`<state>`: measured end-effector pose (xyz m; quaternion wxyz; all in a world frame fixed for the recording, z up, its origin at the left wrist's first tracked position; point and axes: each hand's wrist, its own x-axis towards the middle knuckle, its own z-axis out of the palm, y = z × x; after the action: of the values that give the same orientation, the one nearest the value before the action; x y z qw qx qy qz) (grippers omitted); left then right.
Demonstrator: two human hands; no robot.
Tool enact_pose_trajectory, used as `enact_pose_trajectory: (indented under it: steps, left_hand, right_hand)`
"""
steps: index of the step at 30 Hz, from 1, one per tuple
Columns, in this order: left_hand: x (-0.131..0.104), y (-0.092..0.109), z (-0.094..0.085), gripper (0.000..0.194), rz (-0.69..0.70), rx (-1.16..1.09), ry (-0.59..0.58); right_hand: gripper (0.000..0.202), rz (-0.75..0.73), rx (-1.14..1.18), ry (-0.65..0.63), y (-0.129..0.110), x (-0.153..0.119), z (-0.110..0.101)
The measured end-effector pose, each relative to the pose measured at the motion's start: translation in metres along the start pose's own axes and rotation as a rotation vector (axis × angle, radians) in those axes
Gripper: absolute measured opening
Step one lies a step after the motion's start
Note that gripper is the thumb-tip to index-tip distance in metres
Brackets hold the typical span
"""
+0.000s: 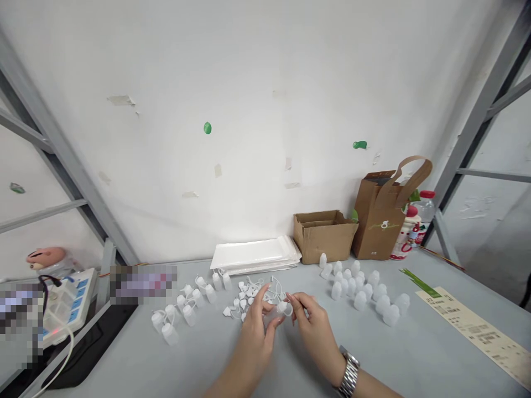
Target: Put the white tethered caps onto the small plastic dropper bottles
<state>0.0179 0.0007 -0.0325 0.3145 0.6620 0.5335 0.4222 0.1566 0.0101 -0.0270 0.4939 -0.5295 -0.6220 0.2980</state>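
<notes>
In the middle, my left hand (257, 326) is closed round a small frosted plastic container (272, 316), which lies tilted between thumb and fingers. A white cord loop (287, 310) sticks out from its capped end. My right hand (309, 318), with a metal watch at the wrist, pinches at that loop with thumb and forefinger; the fingertips partly hide the contact. Just beyond my left hand is a pile of white caps with cords (244, 296). To the left stand several frosted containers with looped caps (188, 315). On the right are several frosted pieces without cords (360, 300).
White flat envelopes (253, 255), an open cardboard box (326, 243) and a brown paper bag (375, 226) stand along the wall, with bottles (425, 213) behind the bag. A printed paper strip (477, 331) lies at right. A power strip (78, 301) and a black item (97, 342) are left.
</notes>
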Motion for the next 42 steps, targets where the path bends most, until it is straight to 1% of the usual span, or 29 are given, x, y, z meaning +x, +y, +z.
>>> enact_pose_trajectory:
  steps: [4,7,9,12,15,19,23,27,30,32,34,36,38,40,42]
  left_hand:
    - [0.003,0.002,-0.003,0.054,-0.021,-0.032,0.006]
    - [0.004,0.004,-0.003,0.055,-0.043,-0.074,0.010]
    - [0.005,0.004,-0.003,0.055,-0.056,-0.127,-0.013]
    - [0.006,0.005,-0.002,0.056,-0.063,-0.230,-0.064]
    - [0.005,0.005,-0.001,0.057,-0.046,-0.299,-0.091]
    - [0.004,0.007,-0.001,0.057,-0.047,-0.316,-0.096]
    - [0.004,0.010,-0.002,0.058,-0.041,-0.244,-0.065]
    - [0.004,0.008,-0.001,0.053,-0.028,-0.167,-0.035]
    - [0.003,0.003,0.000,0.050,-0.005,-0.056,0.035]
    - [0.002,0.001,-0.001,0.049,0.039,0.019,0.067]
    - [0.002,-0.002,-0.002,0.050,0.062,0.059,0.070]
    - [0.004,-0.003,-0.002,0.051,0.046,0.069,0.071]
    - [0.007,-0.003,-0.001,0.050,0.042,0.069,0.080]
    - [0.010,0.000,-0.002,0.043,0.069,0.081,0.097]
    - [0.010,0.007,-0.008,0.035,0.103,0.087,0.132]
  right_hand:
    - [0.041,0.063,0.186,-0.053,-0.004,0.010,-0.008]
    - [0.039,0.048,0.281,-0.058,-0.005,0.016,-0.013]
    - [0.034,0.035,0.328,-0.118,-0.006,0.018,-0.014]
    - [0.029,0.058,0.390,-0.237,-0.005,0.019,-0.012]
    - [0.027,0.078,0.418,-0.269,-0.003,0.018,-0.010]
    - [0.026,0.060,0.407,-0.270,0.000,0.019,-0.010]
    - [0.023,0.046,0.376,-0.278,0.004,0.019,-0.011]
    - [0.024,0.048,0.345,-0.199,0.009,0.017,-0.006]
    - [0.027,0.088,0.332,-0.162,0.009,0.015,0.000]
    - [0.030,0.127,0.323,-0.148,0.008,0.014,0.003]
    - [0.031,0.178,0.301,-0.131,0.004,0.013,0.005]
    - [0.034,0.257,0.290,-0.124,-0.001,0.013,0.005]
    - [0.042,0.323,0.326,-0.133,-0.007,0.011,0.003]
    - [0.051,0.336,0.381,-0.121,-0.012,0.007,0.002]
    - [0.049,0.300,0.412,-0.078,-0.018,-0.002,0.002]
